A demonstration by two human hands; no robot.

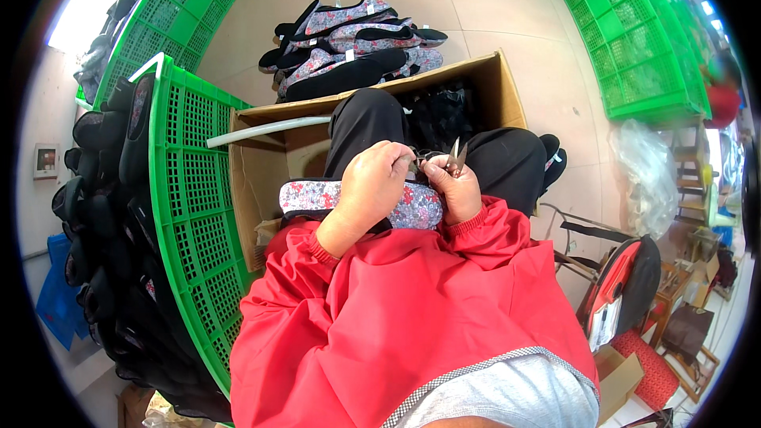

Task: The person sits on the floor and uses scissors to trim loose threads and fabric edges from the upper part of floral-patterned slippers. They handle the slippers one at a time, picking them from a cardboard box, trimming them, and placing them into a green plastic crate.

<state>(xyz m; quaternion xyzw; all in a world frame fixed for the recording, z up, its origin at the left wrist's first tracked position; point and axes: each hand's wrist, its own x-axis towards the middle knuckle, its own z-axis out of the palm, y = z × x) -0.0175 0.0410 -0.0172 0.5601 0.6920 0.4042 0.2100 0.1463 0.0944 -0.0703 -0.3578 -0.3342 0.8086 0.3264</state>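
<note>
Floral piece (309,196), one: lying crosswise on the lap, near side of the knees, apparently so that the legs bear it and the fingers are spared its weight. Pale grey ground, red and pink blossoms, dark edging along the near side; long, padded-looking, rounded at the left end, middle partly covered by the left wrist. Left hand (372,182): thumb and fingertips together just beyond the piece's far edge; whatever they pinch is too small to tell. Right hand (456,190): closed around scissors (457,157), blades parted and pointing far, seemingly tucked there so thumb and forefinger can work beside the left. Carton (511,99), open: on the far side, around the knees, dark goods inside, probably set within reach. Pile (349,47) of similar floral and black pieces: farther off, on the floor.
</note>
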